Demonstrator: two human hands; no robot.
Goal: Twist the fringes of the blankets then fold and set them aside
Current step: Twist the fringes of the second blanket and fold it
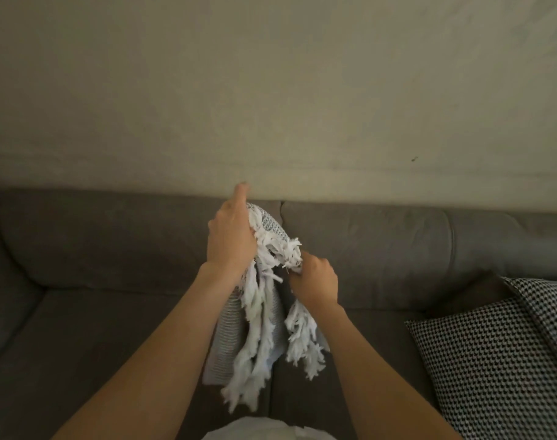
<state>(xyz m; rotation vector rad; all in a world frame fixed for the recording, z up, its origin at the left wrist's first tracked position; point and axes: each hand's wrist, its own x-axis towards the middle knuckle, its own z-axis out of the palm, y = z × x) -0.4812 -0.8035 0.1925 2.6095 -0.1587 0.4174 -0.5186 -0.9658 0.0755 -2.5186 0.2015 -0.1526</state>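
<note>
1. Above the sofa seat, in mid-air, the right hand [315, 281] is clenched round a bunch of white fringes [258, 312]. One tuft spills out below its wrist and another juts up between the two hands.
2. Just beside it and higher, the left hand [231, 236] grasps the gathered edge of the blanket [226, 338], with its back toward the camera. One finger sticks up straight above the cloth. The other fingers are hidden behind it, so the exact grip cannot be read.
3. The blanket, a grey-and-white woven throw, is held clear of the seat. It humps over between the hands and hangs in a narrow bundle under the left forearm, with long loose strands trailing in front of it.
4. Those strands look frayed and fluffy rather than corded, though motion blur softens them. My judgement is that the twisting is the step in hand and that little of the visible fringe is finished.
5. Folding and setting aside are not yet done. Only this one blanket shows, so how many are left cannot be told.
6. Beyond the hands, the grey sofa [112, 249] stands against a beige wall [270, 90]. A black-and-white houndstooth cushion [493, 360] lies at the right end of the seat, well apart from the hands.
</note>
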